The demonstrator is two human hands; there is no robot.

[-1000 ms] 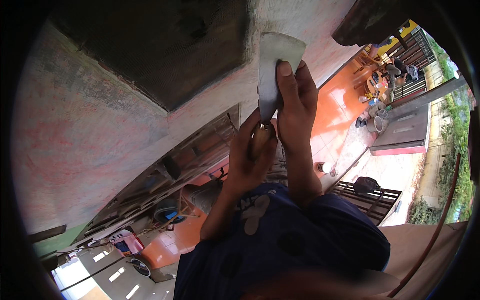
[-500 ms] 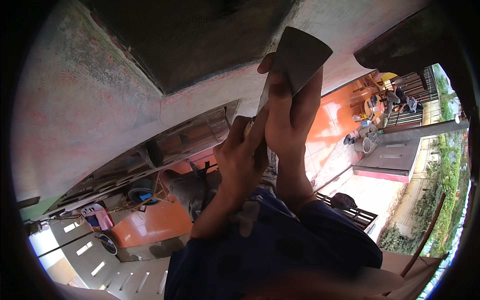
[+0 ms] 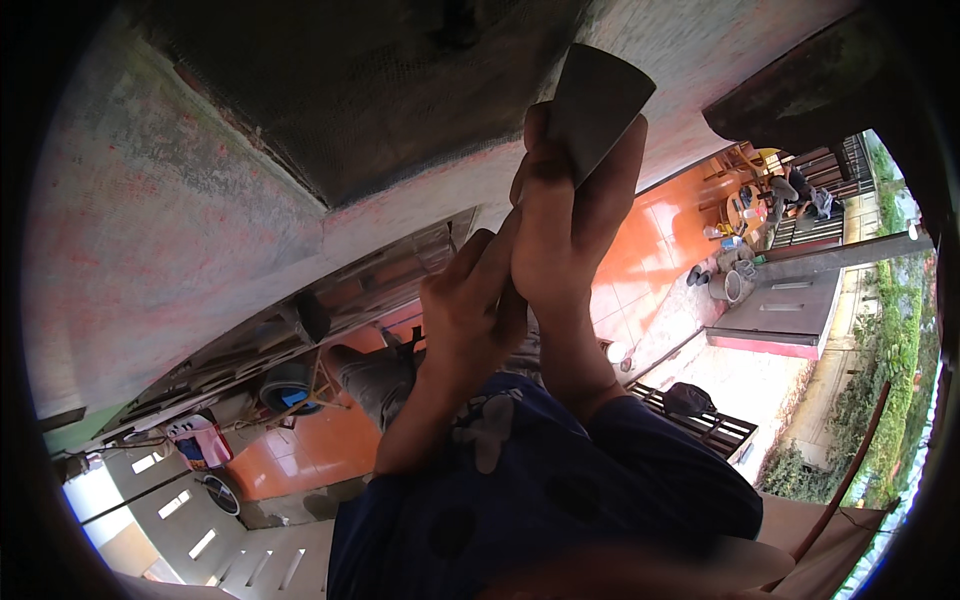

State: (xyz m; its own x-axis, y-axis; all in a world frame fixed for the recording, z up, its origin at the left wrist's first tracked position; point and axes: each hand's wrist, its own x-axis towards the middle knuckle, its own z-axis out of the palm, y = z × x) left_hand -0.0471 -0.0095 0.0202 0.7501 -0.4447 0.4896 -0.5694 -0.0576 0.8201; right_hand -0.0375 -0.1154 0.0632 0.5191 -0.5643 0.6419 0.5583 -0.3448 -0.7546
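Observation:
Both my hands are raised close under a pale, patchy plastered surface (image 3: 230, 230), holding a scraper (image 3: 603, 100) with a broad, flaring dark blade. My right hand (image 3: 553, 245) grips it at the base of the blade, with fingers on both sides of the metal. Lower down, my left hand (image 3: 465, 310) is closed around the handle end, which the fingers mostly hide. The blade's wide edge points up, beside a dark recessed panel (image 3: 400, 90) with a mesh-like texture. Whether the edge touches the plaster I cannot tell.
Below lies an orange tiled floor (image 3: 632, 290). A dark tub (image 3: 283, 390) stands at left, a pale bucket (image 3: 727, 287) at right. Farther off, a person (image 3: 790, 190) is near a small round table (image 3: 742, 208). Dark slatted metalwork (image 3: 725, 430) is at lower right.
My hands and the scraper have shifted slightly left and up. The blade has turned a little, and both hands keep their grip.

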